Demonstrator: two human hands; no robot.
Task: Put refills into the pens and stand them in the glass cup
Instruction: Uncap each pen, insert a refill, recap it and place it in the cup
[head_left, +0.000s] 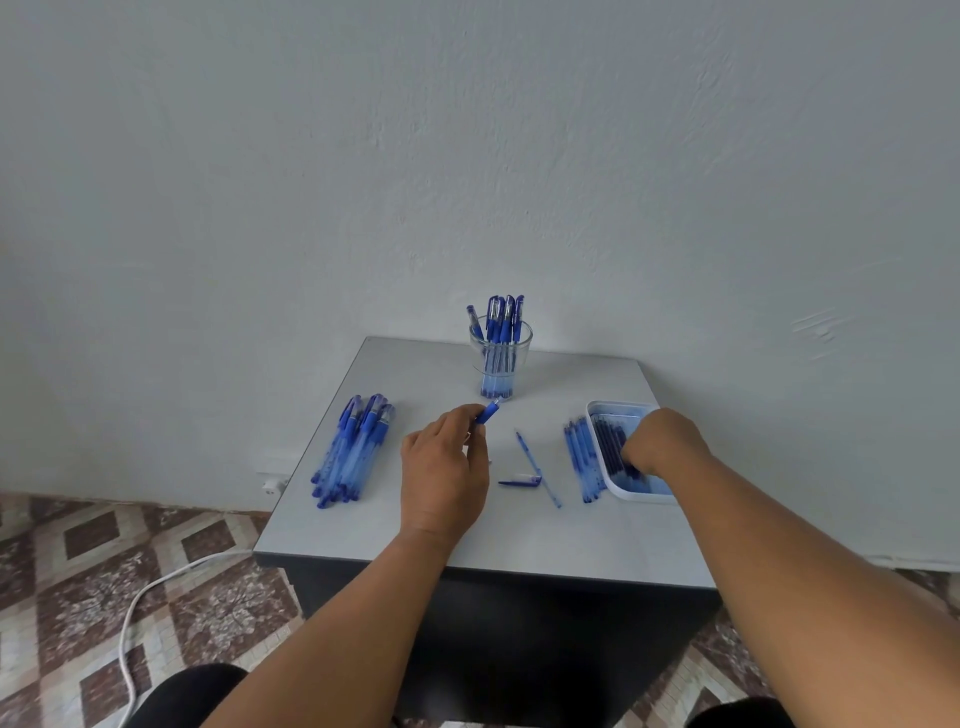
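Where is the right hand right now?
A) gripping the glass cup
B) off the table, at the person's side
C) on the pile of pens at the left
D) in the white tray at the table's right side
D: the right hand reaches down into the white tray holding the refills, while the glass cup and the pile of pens go untouched.

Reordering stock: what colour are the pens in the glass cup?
Blue, seen in the head view: pens in glass cup.
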